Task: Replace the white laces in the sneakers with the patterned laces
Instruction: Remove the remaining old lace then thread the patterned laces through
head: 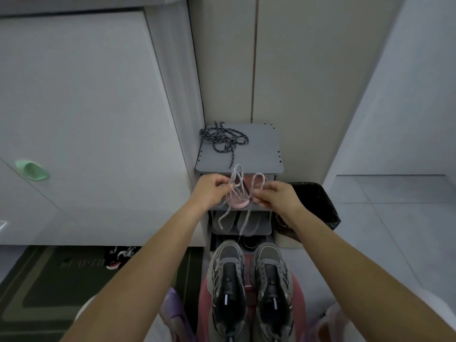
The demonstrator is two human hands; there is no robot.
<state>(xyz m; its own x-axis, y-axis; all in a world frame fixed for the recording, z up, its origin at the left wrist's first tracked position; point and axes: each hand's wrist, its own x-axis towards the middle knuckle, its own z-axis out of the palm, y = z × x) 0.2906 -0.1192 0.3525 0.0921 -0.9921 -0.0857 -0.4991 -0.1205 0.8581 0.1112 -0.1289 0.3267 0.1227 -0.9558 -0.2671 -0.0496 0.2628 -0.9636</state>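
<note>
Sneakers (229, 275) lie nearest; left hand (212, 191) and right hand (277, 197) pinch the white lace (259, 174) between curled fingers (257, 199).

The light was cool, even and rather dim, its shadows soft, with a faint sheen on the cabinet door (81, 95) at the left of the frame. Wide-angle distortion bowed straight edges toward the borders, and the picture was slightly soft, the white lace (232, 177) at centre faintly smeared.
</note>
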